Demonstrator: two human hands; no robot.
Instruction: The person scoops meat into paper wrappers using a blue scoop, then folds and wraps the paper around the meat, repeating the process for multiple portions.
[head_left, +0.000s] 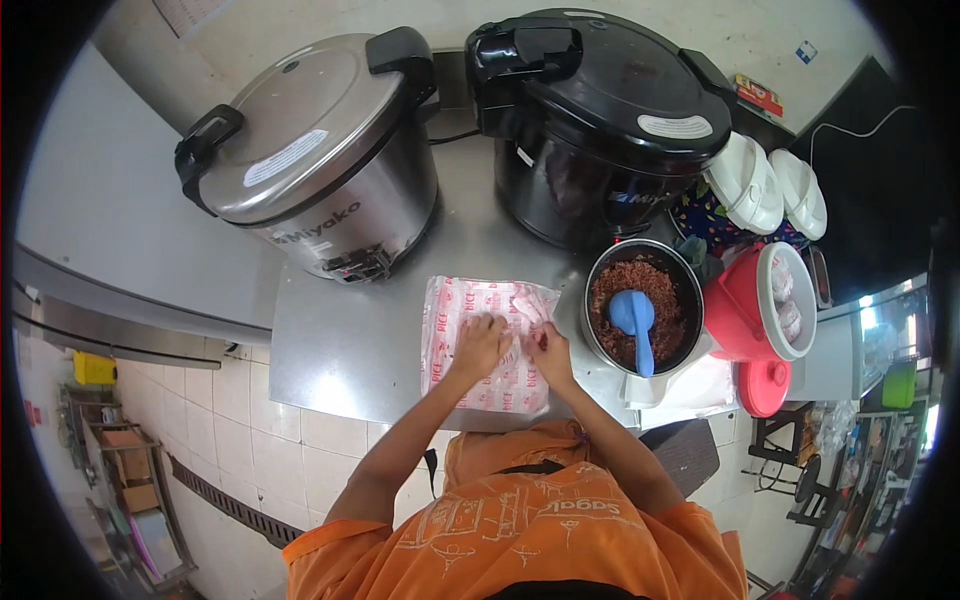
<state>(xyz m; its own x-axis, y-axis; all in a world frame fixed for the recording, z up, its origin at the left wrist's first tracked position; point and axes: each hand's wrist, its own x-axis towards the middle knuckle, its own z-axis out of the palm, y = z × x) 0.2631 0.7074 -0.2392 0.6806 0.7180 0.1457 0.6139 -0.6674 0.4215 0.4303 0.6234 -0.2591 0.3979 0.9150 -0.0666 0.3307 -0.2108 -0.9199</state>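
A stack of white wrapping sheets (450, 390) with pink printed words lies near the front edge of the steel table. My left hand (482, 346) rests on top of it, fingers bent and fingertips against the paper. Just to its right, my right hand (552, 354) pinches the crumpled, folded part of a sheet near the upper right corner. Whether anything lies under the fold is hidden. Beside my right hand stands a dark inner pot (587, 337) of reddish-brown cooked rice (637, 277), with a blue scoop (634, 322) lying on the rice.
Behind stand a silver rice cooker (300, 135) and a black rice cooker (607, 97), both lids down. To the right, a tilted pink bucket (742, 300) holds wrapped bundles (787, 321). Its pink lid (763, 390) and white sheets (679, 394) lie nearby on the steel table (345, 352).
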